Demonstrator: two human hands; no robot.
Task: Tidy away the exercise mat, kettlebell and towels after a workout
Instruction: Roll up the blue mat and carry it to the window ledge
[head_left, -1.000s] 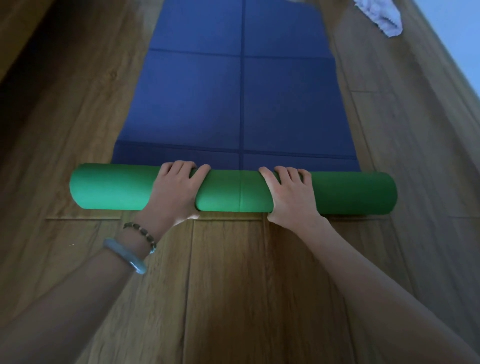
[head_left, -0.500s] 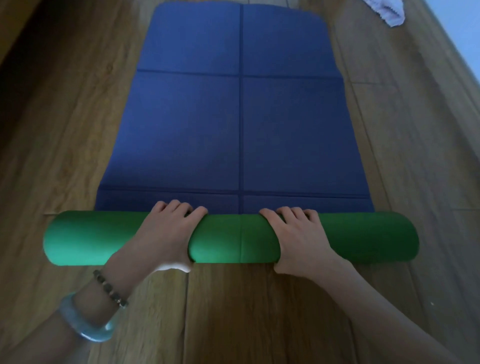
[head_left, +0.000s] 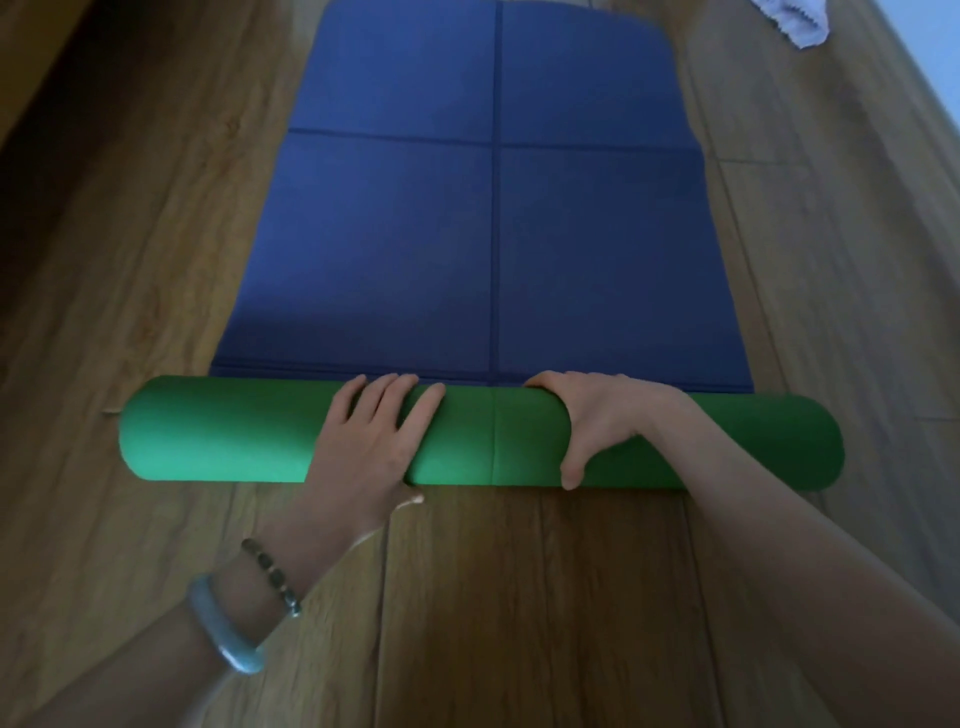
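Note:
The exercise mat lies on the wooden floor, blue side (head_left: 493, 234) up and stretching away from me. Its near end is wound into a thick green roll (head_left: 223, 431) lying crosswise in front of me. My left hand (head_left: 369, 441) presses on top of the roll left of centre, fingers spread flat over it and thumb at its near lower edge. Right of centre, my right hand (head_left: 608, 421) grips the roll, fingers over the far side and thumb down the near side. A white towel (head_left: 795, 21) lies crumpled at the top right. No kettlebell is in view.
Wooden floorboards (head_left: 519, 597) surround the mat on all sides. A pale wall (head_left: 940, 57) runs along the far right. A dark shadowed strip (head_left: 62, 156) borders the floor on the left.
The roll has moved forward along the mat and grown thicker, leaving less blue showing. My right hand has shifted from lying on top to wrapping round the roll.

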